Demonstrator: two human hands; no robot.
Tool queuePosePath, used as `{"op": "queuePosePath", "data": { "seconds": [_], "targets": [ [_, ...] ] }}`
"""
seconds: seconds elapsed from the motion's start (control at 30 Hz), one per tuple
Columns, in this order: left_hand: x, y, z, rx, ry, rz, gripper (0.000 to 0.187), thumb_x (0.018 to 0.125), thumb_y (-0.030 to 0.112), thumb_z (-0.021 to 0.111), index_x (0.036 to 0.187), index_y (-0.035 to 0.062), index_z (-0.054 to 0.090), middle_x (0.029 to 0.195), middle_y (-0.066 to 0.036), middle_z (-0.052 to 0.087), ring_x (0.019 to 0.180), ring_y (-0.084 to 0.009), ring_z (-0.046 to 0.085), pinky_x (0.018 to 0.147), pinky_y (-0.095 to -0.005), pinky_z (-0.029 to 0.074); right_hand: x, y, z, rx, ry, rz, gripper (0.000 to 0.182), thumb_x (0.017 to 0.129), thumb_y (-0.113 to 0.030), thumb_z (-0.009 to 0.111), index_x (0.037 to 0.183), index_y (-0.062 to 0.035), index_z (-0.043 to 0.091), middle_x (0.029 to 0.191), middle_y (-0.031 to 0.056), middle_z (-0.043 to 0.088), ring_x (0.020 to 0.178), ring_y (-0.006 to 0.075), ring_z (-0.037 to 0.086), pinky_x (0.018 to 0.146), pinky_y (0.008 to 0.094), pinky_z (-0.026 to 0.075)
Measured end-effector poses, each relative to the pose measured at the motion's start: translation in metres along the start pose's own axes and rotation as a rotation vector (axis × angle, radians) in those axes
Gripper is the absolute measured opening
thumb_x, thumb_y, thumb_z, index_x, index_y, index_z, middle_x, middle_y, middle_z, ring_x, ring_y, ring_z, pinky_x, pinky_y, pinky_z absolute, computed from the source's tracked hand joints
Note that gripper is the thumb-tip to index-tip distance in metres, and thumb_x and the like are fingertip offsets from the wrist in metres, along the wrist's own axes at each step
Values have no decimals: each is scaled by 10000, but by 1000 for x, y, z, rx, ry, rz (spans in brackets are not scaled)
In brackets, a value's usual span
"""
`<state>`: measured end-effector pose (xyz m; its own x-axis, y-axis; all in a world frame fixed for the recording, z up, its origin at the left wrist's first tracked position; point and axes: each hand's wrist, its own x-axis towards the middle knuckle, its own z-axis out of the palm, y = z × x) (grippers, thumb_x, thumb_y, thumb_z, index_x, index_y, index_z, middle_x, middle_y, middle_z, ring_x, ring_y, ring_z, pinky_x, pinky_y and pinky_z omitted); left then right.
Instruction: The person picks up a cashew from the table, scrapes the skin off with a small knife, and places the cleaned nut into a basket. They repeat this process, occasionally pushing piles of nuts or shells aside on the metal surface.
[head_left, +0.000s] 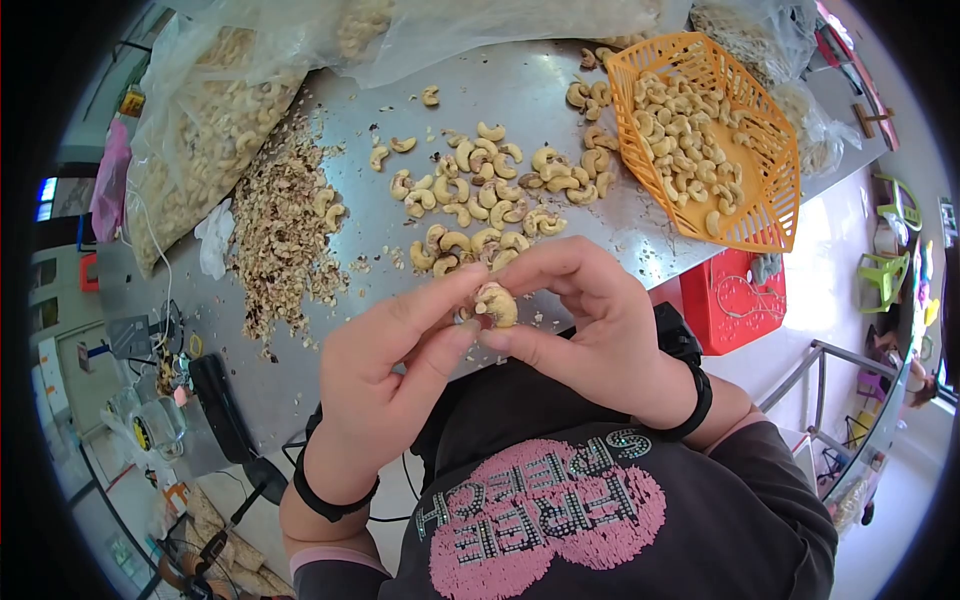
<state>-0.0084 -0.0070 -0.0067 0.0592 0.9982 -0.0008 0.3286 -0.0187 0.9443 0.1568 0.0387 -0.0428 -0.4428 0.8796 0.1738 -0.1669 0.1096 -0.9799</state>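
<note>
A cashew nut [497, 306] with a patch of brownish skin is pinched between the fingertips of both hands, above the near edge of the metal table. My left hand [400, 355] grips its left side with thumb and forefinger. On the other side, my right hand [590, 335] closes thumb and fingers around it. Just beyond my fingertips lies a loose spread of cashews [480, 180], some pale and some with dark skin. The part of the nut behind my fingers is hidden.
An orange plastic basket [775, 190] of cashews stands at the table's right. Skin flakes and crumbs [280, 240] form a heap on the left. Large clear bags of cashews [215, 120] line the back. A red stool [735, 310] stands beyond the right edge.
</note>
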Motion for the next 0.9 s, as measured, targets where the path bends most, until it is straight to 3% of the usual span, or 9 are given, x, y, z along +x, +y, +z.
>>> {"op": "queuePosePath", "data": {
  "seconds": [0.07,0.23,0.43,0.6,0.9],
  "targets": [
    [0,1,0,27,-24,-6,324,749,-5,549,1069,42,546,914,-97,606,748,-145,591,651,-226,451,0,0,0,7,3,-9,287,677,-34,659,928,-14,519,900,67,540,844,143,561,737,244,445],
    [3,0,-1,220,-4,192,297,747,-8,551,1038,47,569,896,-96,613,749,-153,594,640,-231,455,-1,0,-1,-11,8,-42,275,681,-32,656,922,-16,525,884,63,552,841,140,560,735,244,443],
    [2,-4,0,63,24,118,288,741,-19,551,1022,39,575,887,-105,613,748,-163,599,645,-233,457,0,-3,-1,54,-27,1,252,703,-15,634,930,-9,524,892,59,559,842,131,554,739,244,441],
    [2,0,-1,89,7,157,305,742,-17,548,1041,39,563,900,-100,611,736,-161,595,634,-230,456,1,-8,-3,311,-53,176,237,735,7,602,949,7,500,897,48,553,848,108,545,748,224,437],
    [2,2,-3,86,-36,163,331,728,-7,568,1054,49,559,904,-94,611,720,-169,594,621,-231,457,2,-8,-5,394,-90,204,235,747,-17,601,959,16,504,881,55,566,842,112,546,728,224,445]
  ]
}}
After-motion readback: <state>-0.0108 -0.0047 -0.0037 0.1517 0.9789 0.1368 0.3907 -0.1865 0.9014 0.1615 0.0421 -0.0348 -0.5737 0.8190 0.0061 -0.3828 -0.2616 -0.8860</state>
